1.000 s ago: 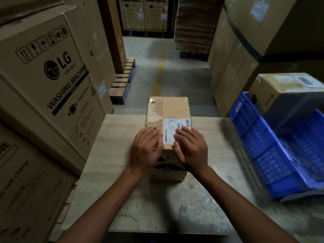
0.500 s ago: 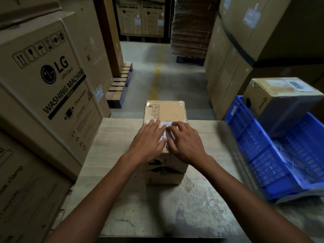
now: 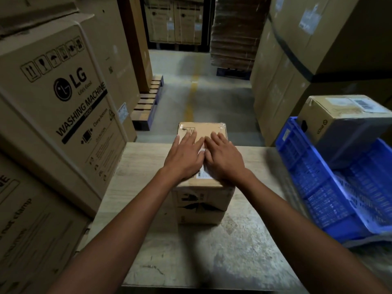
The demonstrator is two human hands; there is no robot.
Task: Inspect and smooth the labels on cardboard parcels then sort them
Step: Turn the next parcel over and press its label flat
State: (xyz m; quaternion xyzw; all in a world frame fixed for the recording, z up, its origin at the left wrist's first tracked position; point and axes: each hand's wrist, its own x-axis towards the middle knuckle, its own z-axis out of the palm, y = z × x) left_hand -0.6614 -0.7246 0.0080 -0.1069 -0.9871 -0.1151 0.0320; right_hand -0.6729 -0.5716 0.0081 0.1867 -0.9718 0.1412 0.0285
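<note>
A: Where's the small brown cardboard parcel (image 3: 201,200)?
B: Middle of the pale worn table (image 3: 146,166), left hand (image 3: 184,158) flat on top, fingers straight.
A: How to smooth well?
B: Press the white printed label (image 3: 201,174) outward, evenly; right hand (image 3: 224,160) lies flat too, just beside the left.

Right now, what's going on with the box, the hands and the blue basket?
Parcel: closed, standing on the table.
Label: on the parcel's top, mostly under both hands.
Left hand: open flat, pressing the label.
Right hand: open flat, pressing the label.
Blue crate: holds a closed box.
</note>
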